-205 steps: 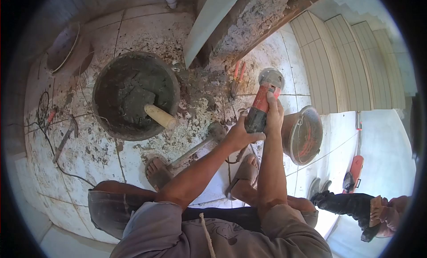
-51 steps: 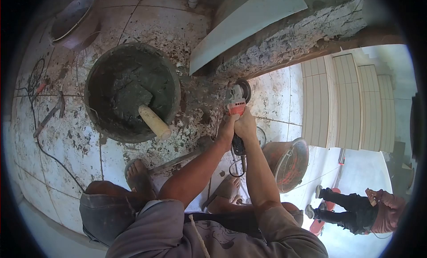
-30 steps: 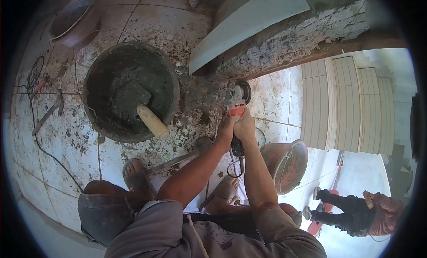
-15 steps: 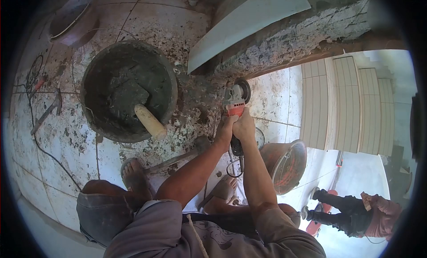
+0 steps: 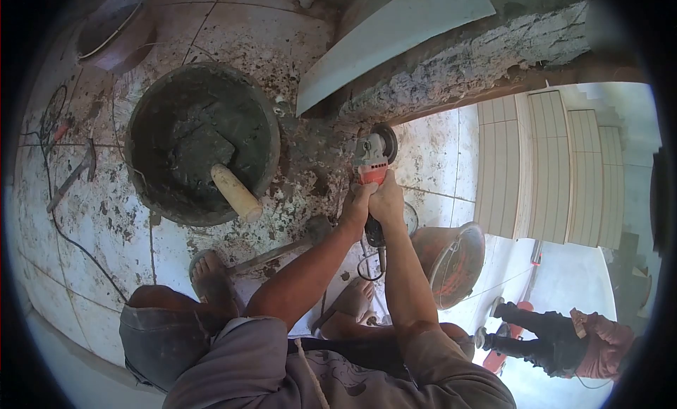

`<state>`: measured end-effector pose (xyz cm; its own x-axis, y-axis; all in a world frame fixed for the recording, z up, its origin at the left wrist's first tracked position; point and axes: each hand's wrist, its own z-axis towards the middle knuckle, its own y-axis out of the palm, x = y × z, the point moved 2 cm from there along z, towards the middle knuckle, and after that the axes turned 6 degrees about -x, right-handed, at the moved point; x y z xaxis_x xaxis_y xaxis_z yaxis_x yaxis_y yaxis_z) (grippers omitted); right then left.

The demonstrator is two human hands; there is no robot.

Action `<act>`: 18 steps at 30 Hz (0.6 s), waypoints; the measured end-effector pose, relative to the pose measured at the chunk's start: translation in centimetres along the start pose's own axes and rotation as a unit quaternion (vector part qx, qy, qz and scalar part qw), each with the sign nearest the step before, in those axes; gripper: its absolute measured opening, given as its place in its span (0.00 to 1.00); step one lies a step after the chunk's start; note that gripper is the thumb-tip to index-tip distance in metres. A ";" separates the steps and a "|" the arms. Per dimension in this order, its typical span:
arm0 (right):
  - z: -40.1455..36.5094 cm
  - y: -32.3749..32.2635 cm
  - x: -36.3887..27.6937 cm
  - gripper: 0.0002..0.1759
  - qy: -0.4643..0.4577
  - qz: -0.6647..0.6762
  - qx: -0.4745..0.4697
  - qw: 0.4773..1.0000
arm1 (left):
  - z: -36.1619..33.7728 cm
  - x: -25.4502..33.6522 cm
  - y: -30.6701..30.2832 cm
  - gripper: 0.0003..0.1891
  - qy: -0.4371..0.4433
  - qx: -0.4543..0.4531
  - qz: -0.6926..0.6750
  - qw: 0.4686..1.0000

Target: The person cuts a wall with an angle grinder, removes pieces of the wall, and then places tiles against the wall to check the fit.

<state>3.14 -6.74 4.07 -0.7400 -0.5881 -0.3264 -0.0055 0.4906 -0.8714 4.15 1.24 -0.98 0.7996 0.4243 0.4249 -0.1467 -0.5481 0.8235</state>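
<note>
A red and silver angle grinder (image 5: 373,159) points away from me near the centre of the view, its dark round disc at the far end. My left hand (image 5: 357,204) is wrapped on the left side of its body. On the right side, my right hand (image 5: 387,199) grips the same body, touching my left hand. The grinder's black rear handle and cord hang below the hands. Its disc is near the lower end of a rough, cement-covered ledge (image 5: 451,74).
A black tub (image 5: 204,215) of wet cement holds a wooden-handled trowel (image 5: 236,192). A hammer (image 5: 70,178) lies left, a long-handled hammer (image 5: 275,255) by my feet. An orange-stained bucket (image 5: 458,264) stands right. Tiled steps (image 5: 550,166) and another person (image 5: 571,342) are farther right.
Both hands keep their hold on the grinder. The whole view has shifted very slightly; the other person at the right has moved a little.
</note>
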 end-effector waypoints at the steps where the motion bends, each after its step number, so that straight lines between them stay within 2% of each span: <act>1: 0.1 0.1 0.2 0.27 -0.003 0.001 0.000 1.000 | 0.2 -0.2 -0.1 0.19 0.002 -0.006 0.000 1.000; 4: 0.1 0.0 0.2 0.28 -0.005 0.002 0.000 1.000 | -0.1 -0.1 0.1 0.18 0.005 0.023 0.011 1.000; 18: -0.1 -0.3 0.1 0.29 -0.004 0.006 -0.006 1.000 | 0.0 -0.4 0.1 0.17 0.006 0.014 0.005 1.000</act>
<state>3.01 -6.90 4.28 -0.7353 -0.5869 -0.3390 -0.0050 0.5050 -0.8631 3.82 1.05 -1.02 0.7911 0.4278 0.4372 -0.1380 -0.5714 0.8090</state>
